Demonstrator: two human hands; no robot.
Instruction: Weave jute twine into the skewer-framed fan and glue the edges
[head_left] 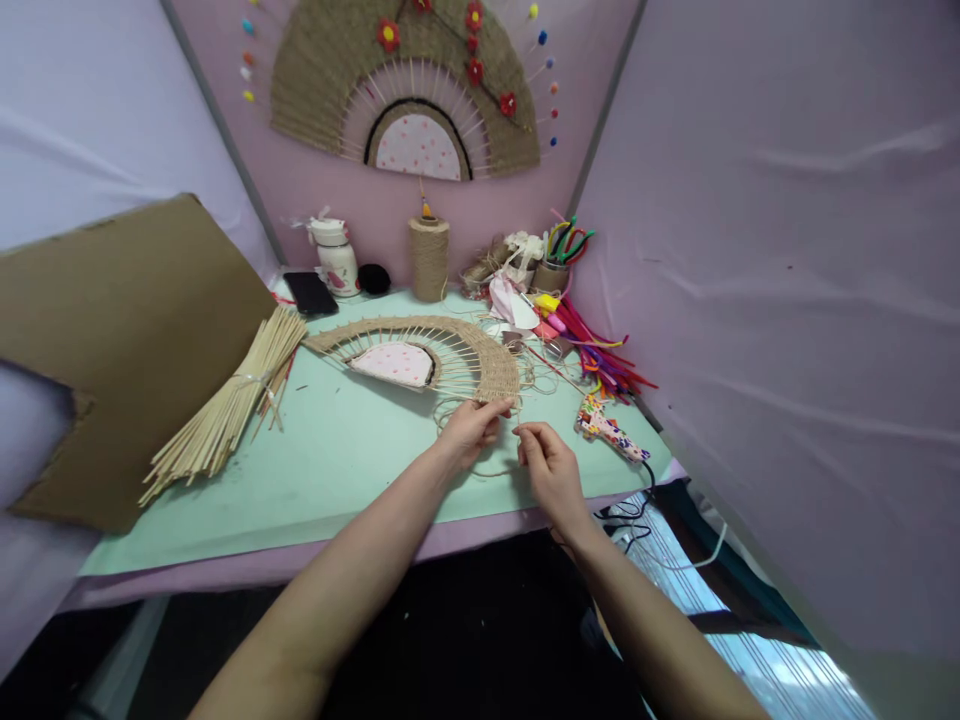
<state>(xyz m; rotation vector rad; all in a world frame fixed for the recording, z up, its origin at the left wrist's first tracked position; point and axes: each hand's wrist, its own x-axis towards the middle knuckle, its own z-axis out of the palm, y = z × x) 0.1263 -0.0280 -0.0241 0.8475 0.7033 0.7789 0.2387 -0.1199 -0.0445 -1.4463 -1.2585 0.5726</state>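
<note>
A half-round woven fan (499, 365) of jute twine and thin sticks lies on the table, with a white, pink-dotted half circle (394, 363) at its centre. My left hand (474, 430) is closed on the fan's near right end, thumb along the edge. Just to the right, my right hand (546, 462) pinches a thin strand of jute twine beside that same end. Slack twine (491, 474) loops on the table under and between both hands. The fingertips partly cover the strand.
A glue gun (611, 430) lies right of my hands, its cord over the table edge. Bundled sticks (225, 405) and cardboard (142, 330) are at left. Behind stand a bottle (335, 258), a twine spool (429, 260) and colourful pipe cleaners (600, 350). A finished fan (322, 80) hangs above.
</note>
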